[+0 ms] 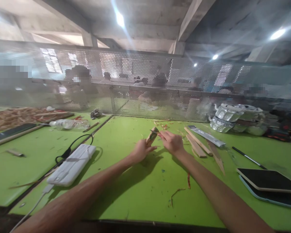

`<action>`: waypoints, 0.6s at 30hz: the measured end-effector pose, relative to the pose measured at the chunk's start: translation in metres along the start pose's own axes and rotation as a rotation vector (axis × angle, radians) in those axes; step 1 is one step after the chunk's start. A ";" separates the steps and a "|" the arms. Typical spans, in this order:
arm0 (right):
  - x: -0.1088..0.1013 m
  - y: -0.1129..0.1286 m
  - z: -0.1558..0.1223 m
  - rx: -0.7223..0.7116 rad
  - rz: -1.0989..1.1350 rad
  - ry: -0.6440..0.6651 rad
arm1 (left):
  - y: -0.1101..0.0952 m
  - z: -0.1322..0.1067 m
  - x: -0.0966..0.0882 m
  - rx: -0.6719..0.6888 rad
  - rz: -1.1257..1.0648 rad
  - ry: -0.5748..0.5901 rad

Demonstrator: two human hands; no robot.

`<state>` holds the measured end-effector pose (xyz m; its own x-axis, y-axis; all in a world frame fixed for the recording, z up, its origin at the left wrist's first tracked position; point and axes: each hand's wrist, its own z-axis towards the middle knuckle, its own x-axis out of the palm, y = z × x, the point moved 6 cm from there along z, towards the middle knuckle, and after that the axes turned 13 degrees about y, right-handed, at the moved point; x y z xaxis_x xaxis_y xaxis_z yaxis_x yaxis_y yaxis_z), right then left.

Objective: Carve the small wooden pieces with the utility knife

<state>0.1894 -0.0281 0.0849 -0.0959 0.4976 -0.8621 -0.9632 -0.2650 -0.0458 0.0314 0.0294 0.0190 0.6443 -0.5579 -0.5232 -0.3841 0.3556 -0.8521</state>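
My left hand (pixel 140 151) is wrapped round a short, thick piece of wood (pixel 150 138) with a dark green patch near its top, tilted up over the green table (pixel 126 197). Pinched in my right hand (pixel 172 142) is a thin, narrow piece (pixel 155 131) whose tip meets the upper end of the wood; its kind is too small to make out. Just right of that hand lie several flat wooden strips (pixel 196 147) and a silver, ruler-like strip (pixel 206 136). Small reddish scraps (pixel 166 126) are scattered behind my hands.
At left are a white power bank (pixel 72 165) with cables, a clear plastic bottle (pixel 70 124) and heaped wood shavings (pixel 19 116). Silver objects (pixel 229 113), a pen (pixel 249 157) and stacked dark tablets (pixel 269 179) lie right. A perforated screen (pixel 135 94) spans the back; people sit beyond.
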 end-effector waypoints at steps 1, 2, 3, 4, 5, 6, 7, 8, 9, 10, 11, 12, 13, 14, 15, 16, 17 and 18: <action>0.000 -0.001 0.000 -0.003 -0.007 0.005 | -0.001 0.000 0.001 -0.005 -0.009 0.021; 0.000 -0.002 -0.001 -0.006 -0.012 0.010 | -0.001 -0.001 0.003 -0.013 -0.019 0.043; 0.000 -0.003 -0.001 -0.008 -0.016 0.017 | 0.000 -0.001 0.003 -0.023 -0.026 0.065; 0.000 -0.004 -0.002 -0.007 -0.023 0.025 | 0.000 -0.001 0.004 -0.031 -0.031 0.086; 0.000 -0.004 -0.002 -0.001 -0.034 0.031 | 0.000 0.000 0.004 -0.039 -0.031 0.104; -0.001 -0.004 -0.002 0.012 -0.049 0.033 | 0.001 0.000 0.003 -0.049 -0.028 0.115; -0.001 -0.003 -0.001 0.028 -0.064 0.034 | 0.001 0.000 0.002 -0.058 -0.025 0.123; -0.002 -0.002 -0.001 0.044 -0.075 0.041 | 0.001 0.001 0.000 -0.066 -0.027 0.131; -0.002 -0.001 0.001 0.058 -0.080 0.060 | 0.002 0.001 -0.001 -0.074 -0.034 0.141; -0.001 -0.001 0.002 0.071 -0.078 0.090 | 0.002 0.000 -0.003 -0.083 -0.043 0.149; -0.001 -0.002 0.004 0.092 -0.071 0.126 | 0.002 -0.001 -0.003 -0.091 -0.049 0.165; -0.002 -0.006 0.005 0.128 -0.058 0.166 | 0.002 -0.002 -0.002 -0.094 -0.051 0.187; -0.003 -0.014 0.005 0.182 -0.044 0.202 | 0.001 -0.004 -0.001 -0.094 -0.050 0.208; -0.005 -0.024 0.004 0.253 -0.036 0.221 | -0.001 -0.005 0.001 -0.094 -0.041 0.225; -0.008 -0.035 0.003 0.332 -0.031 0.229 | -0.003 -0.007 0.003 -0.091 -0.024 0.239; -0.012 -0.047 0.001 0.407 -0.038 0.217 | -0.005 -0.007 0.005 -0.084 -0.003 0.246; -0.017 -0.057 0.000 0.462 -0.051 0.187 | -0.007 -0.007 0.007 -0.079 0.019 0.248; -0.020 -0.065 -0.001 0.497 -0.050 0.159 | -0.008 -0.007 0.007 -0.072 0.036 0.238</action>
<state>0.2542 -0.0221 0.1045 -0.0450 0.3574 -0.9329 -0.9722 0.1991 0.1232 0.0346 0.0172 0.0218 0.4586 -0.7097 -0.5348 -0.4553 0.3292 -0.8273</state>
